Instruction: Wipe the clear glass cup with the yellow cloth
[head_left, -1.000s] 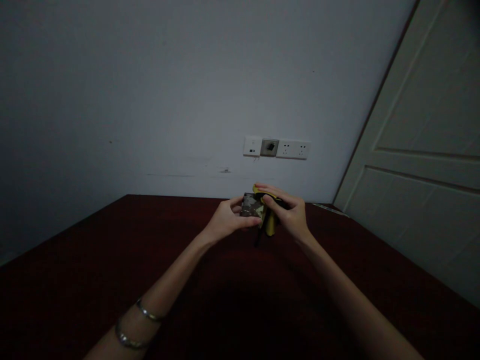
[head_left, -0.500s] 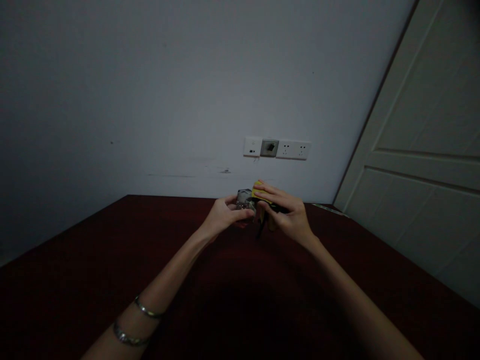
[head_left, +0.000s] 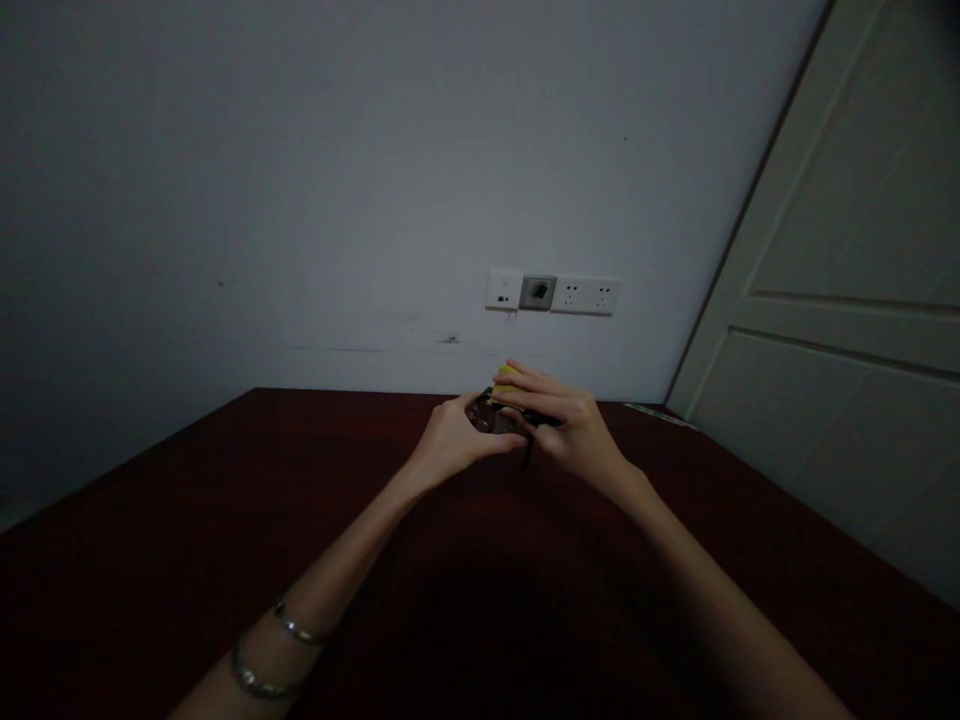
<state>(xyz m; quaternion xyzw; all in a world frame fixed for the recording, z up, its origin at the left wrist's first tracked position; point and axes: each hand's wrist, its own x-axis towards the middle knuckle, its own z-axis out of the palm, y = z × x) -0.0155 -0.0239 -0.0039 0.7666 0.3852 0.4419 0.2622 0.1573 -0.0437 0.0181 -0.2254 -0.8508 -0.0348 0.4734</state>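
My left hand [head_left: 450, 440] is curled round a clear, shiny thing [head_left: 482, 412] with dark edges, above the dark red tabletop. Its thumb reaches across the near side; its kind I cannot make out. From the right, my right hand [head_left: 574, 420] grips a small yellow piece [head_left: 508, 376] with fingers on top and thumb beneath. The yellow piece is pressed against or held right over the clear thing. Dark parts show under the right fingers, and a thin black strip [head_left: 526, 457] hangs below. Fingers hide most of both things.
The dark red table [head_left: 262, 500] runs back to a pale wall [head_left: 337, 200]. Sockets and switch plates [head_left: 553, 293] are set in the wall behind my hands. A white panelled door [head_left: 847, 350] stands at the right. The light is dim.
My right hand has moved slightly left with the yellow piece, further over the clear thing. My left hand has turned, its thumb reaching further right, and less of the clear thing shows.
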